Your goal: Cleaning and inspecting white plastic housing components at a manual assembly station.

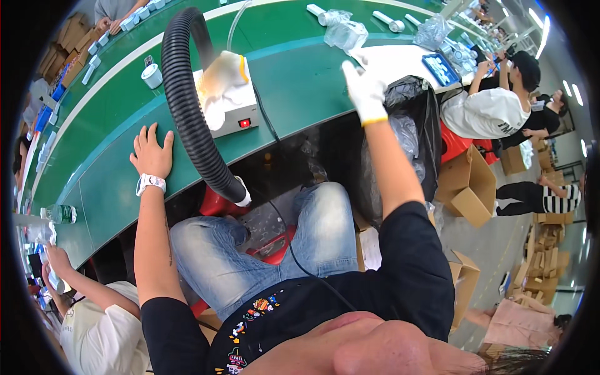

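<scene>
My left hand (152, 150), bare and with a white watch on its wrist, lies flat on the green workbench (289, 94), fingers spread and holding nothing. To its right stands a white box-shaped device (236, 115) with a lit red switch. A white glove with a yellow cuff (226, 74) lies on top of that device, partly blurred. In front of it arches a thick black corrugated hose (181, 94). My right hand (367, 94) wears a similar glove and is held over the bench edge beside a black plastic bag (409, 94). Its fingers look stretched out, with nothing visible in them.
A round white object (151, 76) sits behind the hose. Plastic-wrapped parts (345, 34) and white handheld devices (389, 22) lie on the far belt. A blue tray (440, 69) is at right, near a seated co-worker (490, 103). An open carton (469, 184) stands on the floor.
</scene>
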`<state>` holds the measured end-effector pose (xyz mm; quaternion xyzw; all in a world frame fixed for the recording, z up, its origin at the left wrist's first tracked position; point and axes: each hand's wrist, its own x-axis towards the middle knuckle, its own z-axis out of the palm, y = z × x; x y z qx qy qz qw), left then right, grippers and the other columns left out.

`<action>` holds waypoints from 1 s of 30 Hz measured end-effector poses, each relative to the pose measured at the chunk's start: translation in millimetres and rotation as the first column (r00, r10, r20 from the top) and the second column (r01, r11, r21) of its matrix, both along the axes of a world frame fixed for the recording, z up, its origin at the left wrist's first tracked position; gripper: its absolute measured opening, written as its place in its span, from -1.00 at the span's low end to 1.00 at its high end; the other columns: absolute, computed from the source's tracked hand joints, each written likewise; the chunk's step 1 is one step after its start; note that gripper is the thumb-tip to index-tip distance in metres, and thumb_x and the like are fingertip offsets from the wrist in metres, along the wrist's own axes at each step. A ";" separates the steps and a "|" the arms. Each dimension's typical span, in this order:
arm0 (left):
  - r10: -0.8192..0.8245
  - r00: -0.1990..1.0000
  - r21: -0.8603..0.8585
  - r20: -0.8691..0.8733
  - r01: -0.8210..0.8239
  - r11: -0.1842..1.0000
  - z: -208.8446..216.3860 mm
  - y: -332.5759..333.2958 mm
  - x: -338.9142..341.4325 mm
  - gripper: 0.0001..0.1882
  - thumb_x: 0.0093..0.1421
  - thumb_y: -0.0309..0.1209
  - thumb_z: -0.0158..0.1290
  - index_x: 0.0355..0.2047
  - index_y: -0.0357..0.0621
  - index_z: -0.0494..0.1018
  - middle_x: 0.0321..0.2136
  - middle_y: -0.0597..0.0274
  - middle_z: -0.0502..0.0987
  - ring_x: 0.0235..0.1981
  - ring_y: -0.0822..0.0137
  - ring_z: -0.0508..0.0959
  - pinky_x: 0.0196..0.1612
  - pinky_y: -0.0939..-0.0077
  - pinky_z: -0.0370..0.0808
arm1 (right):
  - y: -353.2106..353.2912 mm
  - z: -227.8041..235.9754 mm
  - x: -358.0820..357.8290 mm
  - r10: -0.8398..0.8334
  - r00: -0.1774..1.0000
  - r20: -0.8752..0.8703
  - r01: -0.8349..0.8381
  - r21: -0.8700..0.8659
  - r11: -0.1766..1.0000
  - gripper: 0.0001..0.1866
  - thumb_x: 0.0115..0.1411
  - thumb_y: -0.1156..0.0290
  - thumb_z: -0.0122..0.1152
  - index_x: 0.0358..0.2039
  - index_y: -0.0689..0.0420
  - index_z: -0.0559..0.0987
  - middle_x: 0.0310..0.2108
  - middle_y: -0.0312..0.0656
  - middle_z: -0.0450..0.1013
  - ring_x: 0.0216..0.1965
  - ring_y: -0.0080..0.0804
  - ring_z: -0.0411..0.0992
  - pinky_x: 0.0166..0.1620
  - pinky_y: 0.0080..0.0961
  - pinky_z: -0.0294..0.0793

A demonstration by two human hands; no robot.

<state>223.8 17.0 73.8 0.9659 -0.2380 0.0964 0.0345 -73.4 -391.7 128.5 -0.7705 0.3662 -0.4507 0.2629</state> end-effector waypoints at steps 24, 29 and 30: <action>-0.053 0.997 -0.021 0.060 0.054 0.998 -13.7 -12.5 12.1 -0.37 0.30 -0.01 0.07 0.35 0.16 0.31 0.44 0.29 0.22 0.44 0.15 0.19 0.30 -0.30 0.19 | 1.1 -20.4 3.8 0.075 0.997 -0.032 -0.075 -0.003 0.997 -0.48 0.00 0.09 0.51 -0.09 0.07 0.59 -0.21 -0.18 0.63 -0.12 -0.26 0.60 0.04 -0.32 0.54; -0.062 0.995 -0.196 0.078 0.076 0.978 1.5 -4.9 8.1 -0.47 0.35 -0.02 0.08 0.23 0.02 0.46 0.24 0.20 0.47 0.27 0.13 0.42 0.28 -0.03 0.31 | 55.1 -20.4 -3.0 0.175 0.946 -0.272 -0.155 0.092 0.984 -0.51 0.02 0.17 0.53 -0.09 0.09 0.57 -0.23 -0.21 0.62 -0.17 -0.43 0.57 -0.03 -0.43 0.55; -0.100 0.992 -0.272 0.078 0.118 0.955 -1.2 0.7 8.1 -0.50 0.36 -0.04 0.08 0.19 -0.03 0.50 0.18 0.17 0.54 0.21 0.13 0.49 0.25 0.05 0.37 | 65.8 -18.6 -5.8 0.226 0.963 -0.144 -0.201 0.169 0.965 -0.53 0.03 0.20 0.52 -0.10 0.09 0.57 -0.22 -0.21 0.61 -0.17 -0.45 0.57 -0.04 -0.44 0.55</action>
